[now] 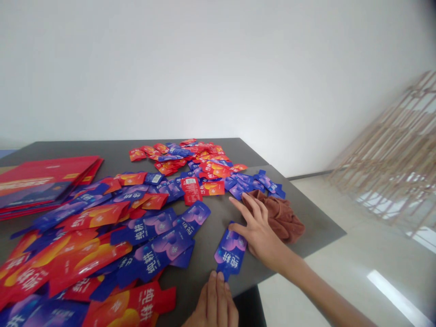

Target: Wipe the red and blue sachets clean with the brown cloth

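A blue pouch (pixel 231 250) with a narrow tab end and white characters lies flat near the table's front right edge. The fingers of my left hand (pixel 214 302) are held together, their tips on the pouch's narrow end; its thumb is hidden. Over the far end, my right hand (pixel 257 229) has its fingers spread, with the thumb touching the pouch's top corner. Its other fingers reach beside and partly over a crumpled brown cloth (pixel 284 218). Left of the pouch, more blue pouches (pixel 163 252) and red-orange pouches (pixel 91 252) overlap in a loose heap.
Red printed folders or bags (pixel 47 177) are stacked at the table's left. Another mixed pile of red and blue pouches (pixel 207 159) covers the far middle of the dark table (pixel 316 231). Beyond the right edge, a wooden lattice rack (pixel 391 150) stands on the pale floor.
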{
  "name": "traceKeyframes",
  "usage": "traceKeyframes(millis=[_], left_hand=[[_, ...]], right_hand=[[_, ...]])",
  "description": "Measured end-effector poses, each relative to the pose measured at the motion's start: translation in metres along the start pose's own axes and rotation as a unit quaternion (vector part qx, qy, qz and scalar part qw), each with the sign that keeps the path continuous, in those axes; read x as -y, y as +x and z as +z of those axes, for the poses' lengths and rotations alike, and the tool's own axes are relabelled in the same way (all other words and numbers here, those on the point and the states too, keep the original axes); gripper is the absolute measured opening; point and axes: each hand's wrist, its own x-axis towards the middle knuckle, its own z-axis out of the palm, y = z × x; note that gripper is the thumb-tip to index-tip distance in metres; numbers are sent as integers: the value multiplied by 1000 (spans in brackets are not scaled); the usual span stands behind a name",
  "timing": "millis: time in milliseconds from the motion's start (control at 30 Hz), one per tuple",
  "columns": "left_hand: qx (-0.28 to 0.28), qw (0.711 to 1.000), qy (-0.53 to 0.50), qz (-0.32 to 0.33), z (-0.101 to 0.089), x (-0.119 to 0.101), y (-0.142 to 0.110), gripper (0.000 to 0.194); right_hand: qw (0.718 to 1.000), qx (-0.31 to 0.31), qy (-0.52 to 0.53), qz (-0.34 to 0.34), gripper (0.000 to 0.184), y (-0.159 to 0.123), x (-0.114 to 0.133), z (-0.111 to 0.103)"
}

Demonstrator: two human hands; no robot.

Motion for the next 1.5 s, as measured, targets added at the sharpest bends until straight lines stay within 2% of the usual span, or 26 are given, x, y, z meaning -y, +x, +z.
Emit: traceKeyframes(millis=[267, 433, 600, 833, 1033, 1267, 1500], left_hand=[[-12, 1000, 5, -7, 2, -1, 2, 20], [-15, 1000, 4, -4, 4, -1, 0, 18], [-6, 1000, 3, -5, 2, 0, 1, 18], [-17, 1000, -1, -11, 1, -1, 2, 19], [-12, 1000, 0, -5, 2, 0, 2, 16], [-11, 1000, 1, -7, 3, -4, -1, 15], [1, 1000, -1, 3, 6, -6, -9, 17]], right_hand=[[1000, -1, -1, -20, 19, 0, -1, 1], [1000, -11, -25, -3, 31, 0, -1, 0], [1000, -12, -24, -9, 22, 1, 0, 1], [1000, -6, -17, -12, 20, 0, -1, 0], [999, -22, -23, 8, 31, 0, -3, 4], [1000, -4, -19, 0, 23, -3, -1, 7], [1000, 4, 0, -10, 19, -2, 3, -2]])
